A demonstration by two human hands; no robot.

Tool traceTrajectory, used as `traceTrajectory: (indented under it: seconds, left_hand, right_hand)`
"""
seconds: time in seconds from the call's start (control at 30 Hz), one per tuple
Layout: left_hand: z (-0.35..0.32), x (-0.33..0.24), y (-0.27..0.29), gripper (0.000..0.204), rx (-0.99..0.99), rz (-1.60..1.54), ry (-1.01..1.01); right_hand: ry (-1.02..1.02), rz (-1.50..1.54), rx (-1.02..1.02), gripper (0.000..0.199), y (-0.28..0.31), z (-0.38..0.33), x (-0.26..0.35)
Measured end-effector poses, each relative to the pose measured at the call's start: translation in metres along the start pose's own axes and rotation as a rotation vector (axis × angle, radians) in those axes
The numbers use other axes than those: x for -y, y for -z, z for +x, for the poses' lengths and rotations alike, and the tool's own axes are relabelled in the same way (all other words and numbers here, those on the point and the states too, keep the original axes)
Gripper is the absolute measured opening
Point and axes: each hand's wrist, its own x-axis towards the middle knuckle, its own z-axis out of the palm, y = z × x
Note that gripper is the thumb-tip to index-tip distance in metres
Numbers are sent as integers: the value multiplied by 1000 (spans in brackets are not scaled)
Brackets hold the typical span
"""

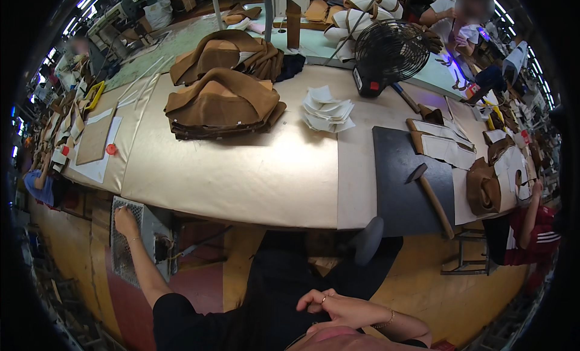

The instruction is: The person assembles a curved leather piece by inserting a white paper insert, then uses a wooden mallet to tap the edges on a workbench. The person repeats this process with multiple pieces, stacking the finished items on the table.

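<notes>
Down at the left, beside the table's front edge, my left hand [125, 222] is closed over a grey metal box with a mesh front [127, 260]. Whether its fingers grip the mesh or something small is hidden. My right hand [338, 308] is held close to my body with its fingers curled in, and nothing shows in them. On the table lie stacked brown leather pieces [220, 109] and a loose pile of white pieces [326, 111]. A hammer [430, 200] rests on a black board [393, 169] at the right.
A black fan [389, 55] stands at the table's far side. White-lined brown pieces [444, 143] lie beside the board. A brown board [95, 136] and a small red item [111, 149] are at the left. A stool [466, 254] stands at the right, near a person in red [531, 230].
</notes>
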Motion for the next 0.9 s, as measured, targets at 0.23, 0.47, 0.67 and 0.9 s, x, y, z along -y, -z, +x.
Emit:
traceTrajectory:
  seconds: [0.23,0.47,0.67,0.9]
  left_hand:
    - [0,6,-30,36,-285,-278,-17]
    - [13,-20,0,44,-366,-263,150]
    - [66,-138,88,35,-485,-430,-192]
    - [21,-380,280,36,-569,-1314,-829]
  right_hand:
    - [-116,-24,144,58,3,3,-2]
    - [43,-211,-90,61,-5,-9,-5]
    - [22,-58,83,66,2,-11,-13]
    - [-15,208,-25,56,28,-36,-25]
